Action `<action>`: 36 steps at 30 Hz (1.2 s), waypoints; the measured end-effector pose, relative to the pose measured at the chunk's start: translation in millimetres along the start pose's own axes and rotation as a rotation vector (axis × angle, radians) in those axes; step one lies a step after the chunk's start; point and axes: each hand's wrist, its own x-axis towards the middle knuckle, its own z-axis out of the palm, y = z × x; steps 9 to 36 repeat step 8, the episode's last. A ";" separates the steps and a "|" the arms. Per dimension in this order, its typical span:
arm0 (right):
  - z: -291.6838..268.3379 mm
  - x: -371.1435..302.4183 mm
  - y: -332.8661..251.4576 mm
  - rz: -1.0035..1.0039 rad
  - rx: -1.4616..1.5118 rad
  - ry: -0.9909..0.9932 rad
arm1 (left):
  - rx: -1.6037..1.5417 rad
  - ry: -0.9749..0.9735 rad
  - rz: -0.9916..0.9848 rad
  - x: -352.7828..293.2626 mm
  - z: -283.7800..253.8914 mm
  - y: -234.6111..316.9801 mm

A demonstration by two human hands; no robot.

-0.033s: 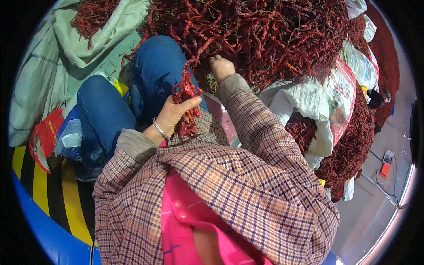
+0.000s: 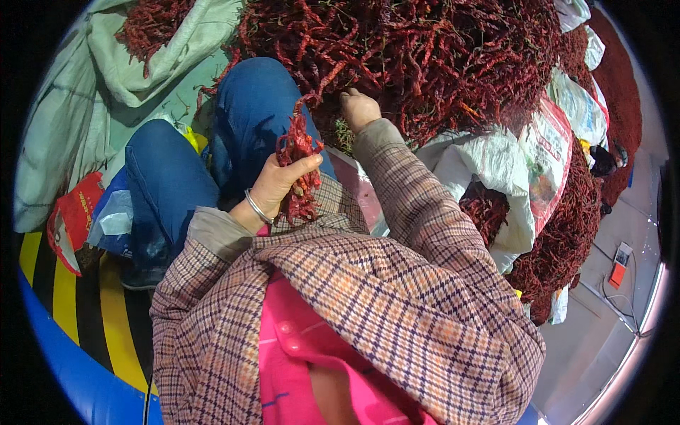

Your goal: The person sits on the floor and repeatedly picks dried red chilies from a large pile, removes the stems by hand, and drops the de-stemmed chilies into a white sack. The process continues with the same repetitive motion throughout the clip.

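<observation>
A bunch of dried red chilies point(image 2: 300, 142) stands up out of my left hand point(image 2: 273, 185), whose fingers are wrapped round it in front of my knees. Its tips reach up toward a large pile of dried red chilies point(image 2: 425, 57). At the near edge of that pile is my right hand point(image 2: 360, 110), back upward and fingers curled down. The curled fingers are partly hidden, so what they hold, if anything, does not show. Just below that hand lies a small clump of green stems point(image 2: 344, 134).
A pale green sack point(image 2: 134, 78) with chilies stands at far left. On the right are an opened white sack point(image 2: 489, 163), a printed sack point(image 2: 549, 152) and more chilies point(image 2: 559, 244). A red bag point(image 2: 71, 219) lies left of my knees point(image 2: 166, 170). An orange-and-grey device point(image 2: 620, 265) with a cable rests far right.
</observation>
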 end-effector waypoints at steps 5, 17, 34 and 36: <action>-65.9 -57.2 -39.7 0.435 0.708 -0.019 | -0.146 0.044 -0.026 11.5 -1.9 -6.8; -87.7 -89.0 -75.7 0.493 1.225 0.009 | 0.014 0.032 0.019 12.4 4.0 -12.1; -87.7 -89.0 -75.7 0.493 1.225 0.009 | 0.014 0.032 0.019 12.4 4.0 -12.1; -87.7 -89.0 -75.7 0.493 1.225 0.009 | 0.014 0.032 0.019 12.4 4.0 -12.1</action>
